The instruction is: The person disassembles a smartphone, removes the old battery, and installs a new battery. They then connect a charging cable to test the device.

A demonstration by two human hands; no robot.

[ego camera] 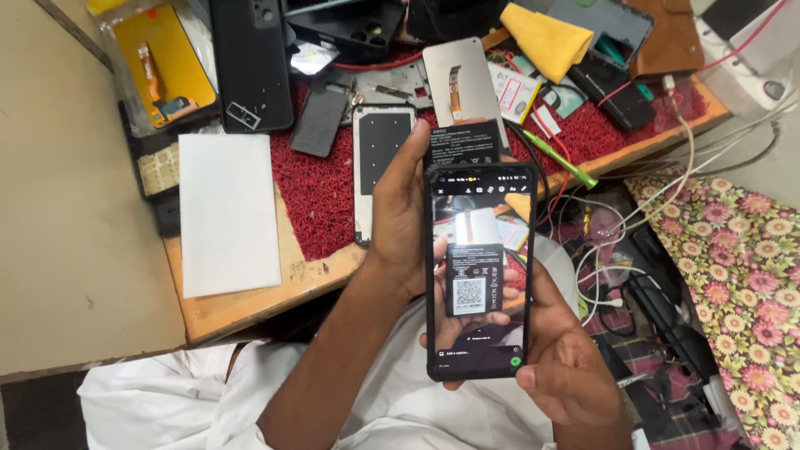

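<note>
My right hand (568, 371) grips a black smartphone (481, 271) from below, thumb near the lower edge of the screen. The lit screen shows a picture of a black battery with a square code on it. My left hand (398, 225) is raised just behind the phone's top left. It holds a flat black phone battery (463, 143), whose top half shows above the phone. Both hands hover over the near edge of a wooden workbench (250, 304).
A red mat (317, 187) on the bench carries a bare phone frame (379, 137), dark back covers, a display panel, a yellow cloth (546, 37) and a green-handled tool (560, 158). A white sheet (227, 212) lies at the left. Cables (633, 217) and floral cloth (742, 267) fill the right.
</note>
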